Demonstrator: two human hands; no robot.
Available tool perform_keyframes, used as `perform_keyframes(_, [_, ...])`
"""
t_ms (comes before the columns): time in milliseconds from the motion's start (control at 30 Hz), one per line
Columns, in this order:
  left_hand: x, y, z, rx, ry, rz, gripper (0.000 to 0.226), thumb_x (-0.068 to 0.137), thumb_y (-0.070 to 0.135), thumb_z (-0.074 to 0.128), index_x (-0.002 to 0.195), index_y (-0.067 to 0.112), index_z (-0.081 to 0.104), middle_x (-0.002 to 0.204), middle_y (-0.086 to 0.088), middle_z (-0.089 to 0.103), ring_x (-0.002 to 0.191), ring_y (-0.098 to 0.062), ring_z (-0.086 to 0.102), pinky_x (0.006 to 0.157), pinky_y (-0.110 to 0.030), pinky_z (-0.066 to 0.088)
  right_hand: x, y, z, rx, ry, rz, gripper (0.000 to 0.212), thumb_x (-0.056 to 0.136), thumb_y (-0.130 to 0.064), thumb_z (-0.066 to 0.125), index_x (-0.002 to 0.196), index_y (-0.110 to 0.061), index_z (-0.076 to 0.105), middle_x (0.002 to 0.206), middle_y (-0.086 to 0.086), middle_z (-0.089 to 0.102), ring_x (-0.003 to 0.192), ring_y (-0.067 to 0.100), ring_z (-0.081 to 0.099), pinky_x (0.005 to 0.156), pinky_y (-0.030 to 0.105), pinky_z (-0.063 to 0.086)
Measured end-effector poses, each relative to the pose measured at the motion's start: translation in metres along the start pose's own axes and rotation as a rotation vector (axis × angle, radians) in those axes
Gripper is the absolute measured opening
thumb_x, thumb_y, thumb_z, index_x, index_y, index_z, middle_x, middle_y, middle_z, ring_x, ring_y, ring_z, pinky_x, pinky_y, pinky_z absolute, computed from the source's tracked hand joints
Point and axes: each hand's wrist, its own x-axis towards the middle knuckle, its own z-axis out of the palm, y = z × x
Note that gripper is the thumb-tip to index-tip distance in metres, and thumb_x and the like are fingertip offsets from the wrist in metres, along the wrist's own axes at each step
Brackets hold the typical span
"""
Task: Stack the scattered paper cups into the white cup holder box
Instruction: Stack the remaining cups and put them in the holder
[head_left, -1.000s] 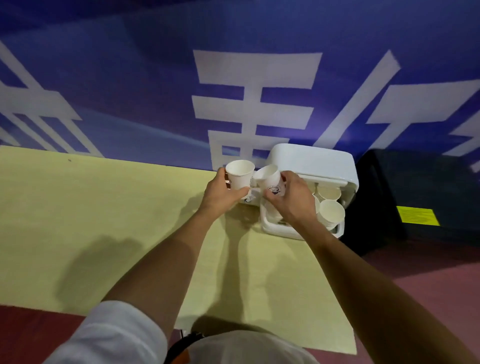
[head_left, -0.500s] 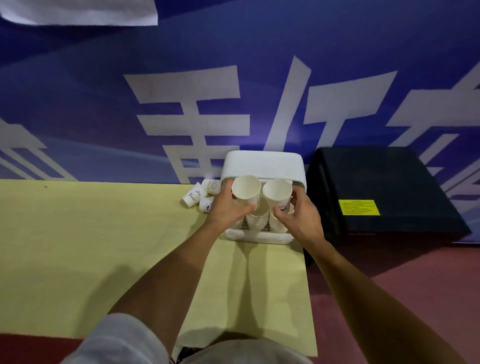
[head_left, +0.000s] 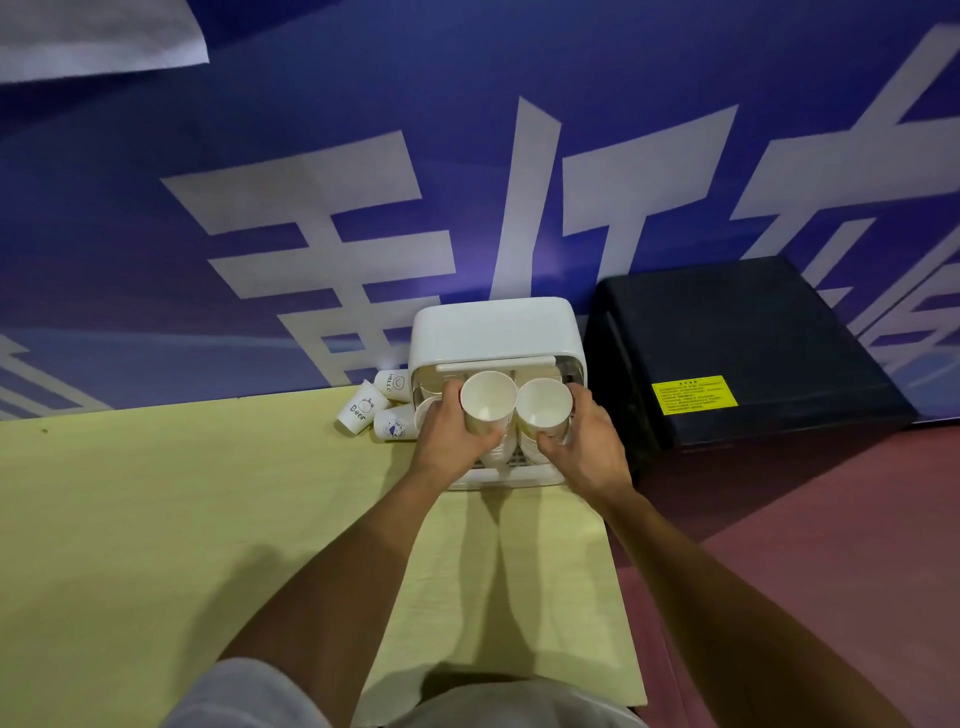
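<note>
L hand grips one paper cup round its wall; R hand grips a second cup likewise. Vs 1 s ago: both cups moved from the box's left edge to over the open front of the white cup holder box, side by side, mouths up. Judgement: insertion imminent. Approx 3 loose cups lie on the table just left of box, not yet stacked. Stacks below mostly hidden by hands; whether held cups are seated: cannot tell

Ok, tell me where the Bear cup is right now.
Head view: the Bear cup is on the yellow table, left of the white cup holder box, outermost of three loose cups beside it.
</note>
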Motion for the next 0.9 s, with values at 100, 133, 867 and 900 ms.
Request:
perform_keyframes(100, [0.003,-0.002,0.001,0.033,-0.007,-0.011,0.072,0.068,0.039,0.086,0.125,0.019,0.046,0.118,-0.002,0.062,0.111,-0.021,0.056,0.089,-0.038,0.049,0.003,-0.001,0.003,-0.033,0.012,0.009,0.077,0.077,-0.043,0.076,0.142,-0.024,0.037,0.134,0.001,0.055,0.123,0.023,0.051,0.096,0.046,0.051])
perform_keyframes(133, [0.004,-0.003,0.0,0.042,-0.015,-0.013,0.074,0.068,0.038,0.087,0.127,0.018,0.046,0.12,-0.003,0.061,0.113,-0.02,0.055,0.091,-0.038,0.048,0.004,-0.001,0.004,-0.047,0.009,0.012,0.08,0.078,-0.042,0.076,0.144,-0.022,0.037,0.138,0.003,0.052,0.126,0.023,0.049,0.1,0.045,0.048])
perform_keyframes(867, [0.012,-0.015,0.004,0.221,-0.091,0.038,0.072,0.08,0.039,0.08,0.141,0.016,0.051,0.147,-0.002,0.049,0.137,-0.023,0.04,0.114,-0.035,0.03,0.013,0.005,0.015,-0.312,-0.051,-0.058,0.055,0.09,-0.039,0.064,0.136,-0.01,0.053,0.136,0.007,0.053,0.12,0.027,0.048,0.102,0.036,0.04])
perform_keyframes(900, [0.013,-0.015,0.003,0.229,-0.092,0.038,0.072,0.08,0.04,0.08,0.141,0.016,0.051,0.148,-0.002,0.048,0.137,-0.023,0.04,0.114,-0.035,0.03,0.013,0.005,0.014,-0.314,-0.054,-0.055,0.055,0.09,-0.039,0.063,0.137,-0.01,0.053,0.136,0.007,0.052,0.12,0.026,0.048,0.102,0.036,0.04])
